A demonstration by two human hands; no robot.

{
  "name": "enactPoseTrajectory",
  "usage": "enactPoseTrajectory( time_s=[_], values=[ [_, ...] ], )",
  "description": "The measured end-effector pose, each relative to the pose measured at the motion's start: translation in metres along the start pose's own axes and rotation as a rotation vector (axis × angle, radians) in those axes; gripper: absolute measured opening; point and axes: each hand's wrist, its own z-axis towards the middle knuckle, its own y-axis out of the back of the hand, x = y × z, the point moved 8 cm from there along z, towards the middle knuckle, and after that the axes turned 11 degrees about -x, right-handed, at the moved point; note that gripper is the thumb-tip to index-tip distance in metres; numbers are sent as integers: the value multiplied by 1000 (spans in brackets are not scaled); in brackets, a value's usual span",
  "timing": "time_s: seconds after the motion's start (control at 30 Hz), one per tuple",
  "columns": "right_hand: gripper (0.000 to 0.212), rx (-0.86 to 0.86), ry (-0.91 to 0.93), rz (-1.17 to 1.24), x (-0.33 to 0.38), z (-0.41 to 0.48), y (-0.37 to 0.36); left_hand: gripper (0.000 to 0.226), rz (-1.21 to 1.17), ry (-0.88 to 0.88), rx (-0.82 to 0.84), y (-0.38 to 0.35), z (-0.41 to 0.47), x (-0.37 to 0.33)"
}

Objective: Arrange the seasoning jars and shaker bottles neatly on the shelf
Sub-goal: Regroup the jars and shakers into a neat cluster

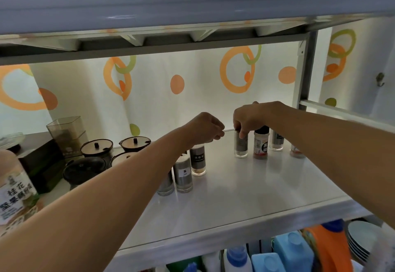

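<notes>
Several glass shaker bottles stand on the white shelf (245, 190). My right hand (250, 117) grips the top of a grey-labelled shaker (240, 146) at the back. To its right stand a red-labelled spice bottle (261, 145), another glass shaker (277, 141) and a small jar (296, 152) partly hidden by my right forearm. My left hand (206, 127) is closed over the top of a dark-labelled shaker (198, 160). In front of that one stand a salt shaker (183, 174) and one more shaker (166, 184), half hidden behind my left forearm.
Dark lidded seasoning pots (97, 147) and a clear square container (66, 135) crowd the shelf's left side. A large labelled jar (15, 194) sits at the far left. A metal post (304, 79) bounds the right. Detergent bottles (292, 250) and stacked plates (361, 241) sit below.
</notes>
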Motion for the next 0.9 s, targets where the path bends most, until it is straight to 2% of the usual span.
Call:
enactPoseTrajectory(
  time_s=[0.2,0.3,0.43,0.57,0.7,0.8,0.9],
  values=[
    [27,-50,48,136,25,-17,2,25,65,-34,-8,8,-8,0],
    [29,-62,60,236,33,-28,1,30,196,-134,2,11,-19,-5],
    [34,-93,59,437,47,-49,0,49,366,-271,7,19,-46,-16],
    [58,-209,-15,804,59,-73,-8,58,482,-342,69,24,-66,-13],
    [80,-276,-150,1069,72,-99,-39,57,475,-389,24,42,-69,-5],
    [74,-279,-197,1130,81,-110,-61,59,455,-394,-10,59,-69,0],
    [59,-395,-223,1111,78,-112,-65,62,520,-434,-30,67,-78,-3]
  ],
)
